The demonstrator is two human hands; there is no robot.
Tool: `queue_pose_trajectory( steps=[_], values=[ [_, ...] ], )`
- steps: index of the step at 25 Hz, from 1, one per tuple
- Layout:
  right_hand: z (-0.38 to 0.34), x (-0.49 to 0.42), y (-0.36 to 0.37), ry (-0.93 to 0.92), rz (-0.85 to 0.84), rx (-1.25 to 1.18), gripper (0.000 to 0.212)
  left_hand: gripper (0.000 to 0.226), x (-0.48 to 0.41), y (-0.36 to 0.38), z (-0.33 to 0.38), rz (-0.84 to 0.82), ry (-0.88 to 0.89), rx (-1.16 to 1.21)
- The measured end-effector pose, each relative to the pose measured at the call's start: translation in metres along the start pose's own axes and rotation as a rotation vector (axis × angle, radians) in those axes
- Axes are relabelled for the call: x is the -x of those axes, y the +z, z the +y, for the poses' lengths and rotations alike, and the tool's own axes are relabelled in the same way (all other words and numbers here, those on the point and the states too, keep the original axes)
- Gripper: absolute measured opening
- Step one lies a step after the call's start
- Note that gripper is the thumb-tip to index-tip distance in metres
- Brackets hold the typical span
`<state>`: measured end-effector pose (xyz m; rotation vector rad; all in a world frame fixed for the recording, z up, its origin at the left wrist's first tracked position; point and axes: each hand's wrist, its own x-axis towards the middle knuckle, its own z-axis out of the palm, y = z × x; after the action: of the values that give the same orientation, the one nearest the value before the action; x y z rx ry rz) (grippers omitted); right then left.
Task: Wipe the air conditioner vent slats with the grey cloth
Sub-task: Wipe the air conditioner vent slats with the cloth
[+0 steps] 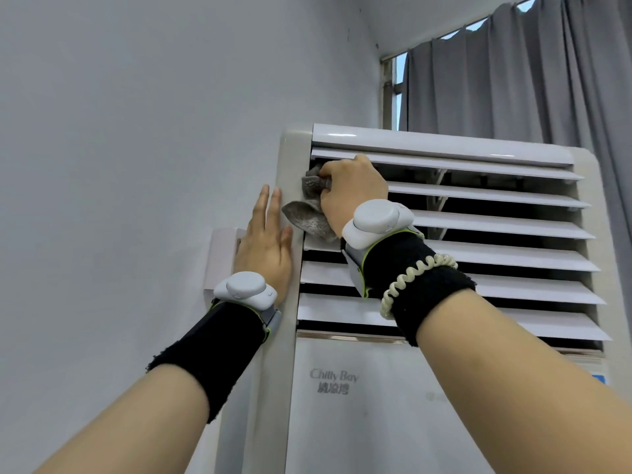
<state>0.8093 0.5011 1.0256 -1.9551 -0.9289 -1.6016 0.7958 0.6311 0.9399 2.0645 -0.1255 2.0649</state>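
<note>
A tall white floor-standing air conditioner (342,405) fills the lower right. Its upper part has several white horizontal vent slats (496,224) with dark gaps between them. My right hand (352,189) is closed on a grey cloth (307,213) at the left end of the upper slats, with its fingers pushed into a gap near the top. Part of the cloth hangs loose below my hand. My left hand (268,248) lies flat, fingers together, against the left side of the unit's casing and holds nothing.
A pale wall (136,131) stands to the left. A small white box (220,258) is mounted on it behind my left hand. Grey curtains (513,80) hang over a window at the upper right, behind the unit.
</note>
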Motion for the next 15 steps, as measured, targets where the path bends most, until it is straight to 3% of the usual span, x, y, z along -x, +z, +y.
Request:
queue_pose_trajectory(
  steps=[8,15],
  values=[
    [0.021,0.014,-0.001,0.025,0.190,0.062,0.027,0.052,0.000,-0.004,0.000,-0.014,0.010,-0.072],
    [0.005,0.002,0.005,-0.081,0.012,0.201,0.027,0.050,0.000,0.001,0.003,-0.001,0.015,-0.055]
  ],
)
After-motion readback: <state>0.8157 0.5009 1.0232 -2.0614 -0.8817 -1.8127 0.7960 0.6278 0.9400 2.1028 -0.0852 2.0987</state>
